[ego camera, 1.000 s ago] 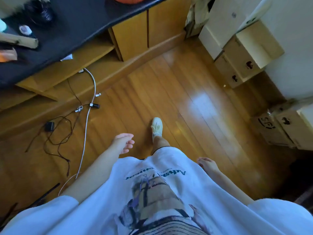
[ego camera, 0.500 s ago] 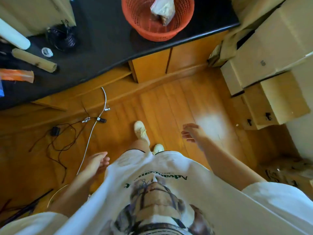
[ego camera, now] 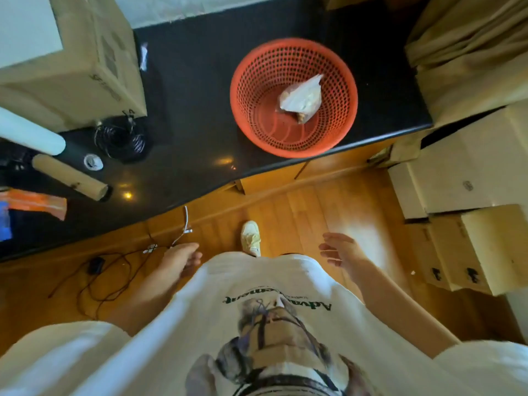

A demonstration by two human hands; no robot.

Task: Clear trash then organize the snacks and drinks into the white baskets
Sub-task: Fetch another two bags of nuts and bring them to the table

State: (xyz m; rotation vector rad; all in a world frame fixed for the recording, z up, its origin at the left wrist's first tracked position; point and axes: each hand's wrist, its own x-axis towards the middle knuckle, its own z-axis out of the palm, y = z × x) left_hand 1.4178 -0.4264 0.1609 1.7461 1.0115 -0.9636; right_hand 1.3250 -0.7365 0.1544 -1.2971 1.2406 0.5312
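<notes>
Two empty hands hang in front of the person's white shirt, neither holding anything: the left hand [ego camera: 180, 257] has its fingers loosely curled near the hip, and the right hand [ego camera: 341, 250] is spread, fingers relaxed and reaching slightly forward, so each grip is slack. Ahead of both, on the black tabletop [ego camera: 194, 132], stands a red mesh basket [ego camera: 294, 97], and in its bottom lies a crumpled plastic bag [ego camera: 301, 98] with something brownish in it, probably trash already dropped there. The bag's long axis runs diagonally, from the near side of the basket up toward the far right. From the hands, the basket lies straight ahead and a little to the right, so the right hand looks nearer and better placed for any reach into it. Farther left on the tabletop lie a cardboard tube [ego camera: 70, 177], a white roll [ego camera: 28, 135] and an orange wrapper [ego camera: 37, 202], nearer the left hand. No white baskets, snacks or drinks are in view, so sorting seems not yet begun.
</notes>
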